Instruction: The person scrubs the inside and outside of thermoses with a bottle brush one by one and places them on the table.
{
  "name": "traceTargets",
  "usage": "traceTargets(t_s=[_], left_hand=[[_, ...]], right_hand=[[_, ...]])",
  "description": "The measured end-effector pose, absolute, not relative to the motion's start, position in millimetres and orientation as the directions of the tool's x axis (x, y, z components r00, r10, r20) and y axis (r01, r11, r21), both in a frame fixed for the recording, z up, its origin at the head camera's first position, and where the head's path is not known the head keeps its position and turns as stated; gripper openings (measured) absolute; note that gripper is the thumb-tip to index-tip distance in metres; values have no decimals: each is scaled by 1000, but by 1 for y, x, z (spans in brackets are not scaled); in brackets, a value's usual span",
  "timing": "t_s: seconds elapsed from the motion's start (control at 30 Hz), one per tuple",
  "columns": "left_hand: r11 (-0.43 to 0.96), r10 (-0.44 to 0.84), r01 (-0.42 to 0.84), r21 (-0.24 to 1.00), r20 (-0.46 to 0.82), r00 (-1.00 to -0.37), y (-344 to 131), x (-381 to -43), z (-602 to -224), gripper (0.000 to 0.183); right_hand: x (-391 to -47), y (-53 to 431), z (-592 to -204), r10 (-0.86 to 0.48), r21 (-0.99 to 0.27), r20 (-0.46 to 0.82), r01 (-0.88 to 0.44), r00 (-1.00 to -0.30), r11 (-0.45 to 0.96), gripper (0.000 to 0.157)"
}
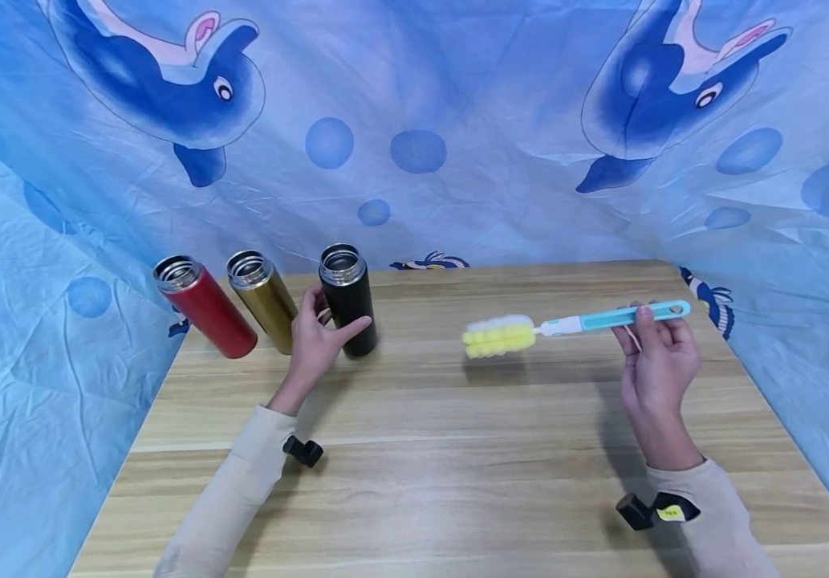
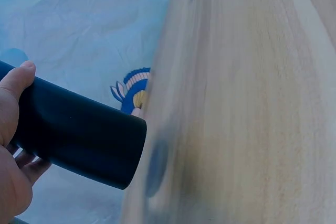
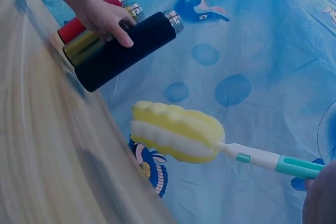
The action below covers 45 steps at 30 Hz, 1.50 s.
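Note:
My left hand (image 1: 315, 341) grips a black thermos bottle (image 1: 353, 303) by its side, thumb to the right. The bottle has no lid, and its steel threaded mouth faces up. In the left wrist view the base of the black bottle (image 2: 100, 140) shows close over the tabletop. Between thumb and fingers, my right hand (image 1: 660, 365) holds a bottle brush by its turquoise handle (image 1: 605, 319). The brush's yellow and white sponge head (image 1: 498, 337) points left and hangs above the table, apart from the bottles.
A gold bottle (image 1: 266, 305) and a red bottle (image 1: 213, 311), both lidless, stand left of the black one. The wooden table (image 1: 450, 474) backs onto a blue dolphin-printed curtain (image 1: 486, 201), which also hangs along both sides.

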<state>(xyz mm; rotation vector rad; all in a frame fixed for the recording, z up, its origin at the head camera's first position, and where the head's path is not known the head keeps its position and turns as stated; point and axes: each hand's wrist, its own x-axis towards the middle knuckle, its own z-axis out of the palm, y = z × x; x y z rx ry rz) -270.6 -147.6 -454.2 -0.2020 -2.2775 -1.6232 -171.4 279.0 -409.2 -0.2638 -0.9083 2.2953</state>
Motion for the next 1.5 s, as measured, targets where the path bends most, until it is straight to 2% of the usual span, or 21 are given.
traceTargets(t_s=[0.3, 0.57, 0.77, 1.17, 1.37, 1.5], left_hand=[[359, -22, 391, 848, 427, -904, -150, -250, -440, 77], [483, 113, 490, 726, 503, -857, -152, -232, -431, 77], [517, 168, 540, 664, 540, -825, -154, -224, -429, 81], [567, 263, 558, 606, 508, -820, -153, -211, -429, 81], [566, 310, 572, 594, 489, -815, -146, -205, -429, 80], [573, 331, 586, 573, 492, -805, -142, -203, -429, 80]], right_hand=[[-180, 275, -400, 654, -641, 111, -556, -748, -528, 33], [-186, 270, -389, 652, -641, 159, -580, -742, -503, 27], [-187, 265, -376, 653, -576, 210, -632, -727, -519, 24], [-189, 259, -351, 658, -478, 282, -697, -698, -535, 25], [-193, 255, -344, 656, -512, 373, -736, -656, -444, 21], [-194, 249, -337, 654, -494, 385, -744, -651, -450, 22]])
